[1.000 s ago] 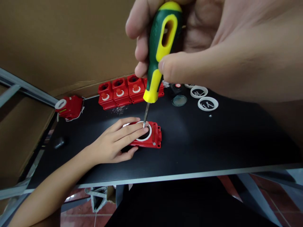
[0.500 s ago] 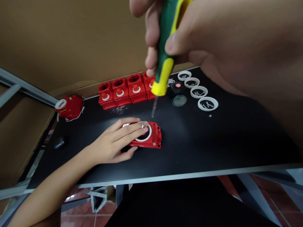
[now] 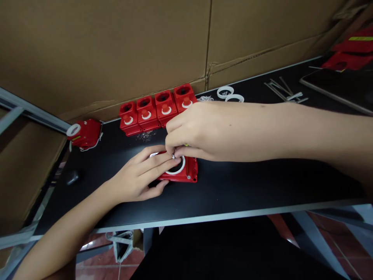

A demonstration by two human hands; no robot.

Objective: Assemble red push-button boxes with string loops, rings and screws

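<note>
Over a red plastic housing (image 3: pixel 190 171) with a white ring (image 3: pixel 183 165), my left hand (image 3: pixel 142 171) lies with its fingers on top and thumb along the near side, gripping it. A small silver screw (image 3: pixel 173 156) stands between two of its fingers. My right hand (image 3: pixel 186 134) is closed, its fingertips pinched at that screw. A bit of yellow from the screwdriver (image 3: pixel 187 145) shows beneath the right hand; the rest of the tool is hidden. One screw head (image 3: pixel 189 177) sits in the housing's near right corner.
Several red housings (image 3: pixel 151 112) stand in a row at the back. Another red unit (image 3: pixel 87 134) is at far left, above a black rounded object (image 3: pixel 72 177). White rings (image 3: pixel 225 92), metal rods (image 3: pixel 281 90) and a dark panel (image 3: pixel 338 87) lie toward the back right.
My right hand has come down and away from the camera to the left hand's fingertips. The screwdriver, upright and visible before, is now mostly hidden. My left hand and the housing stay put.
</note>
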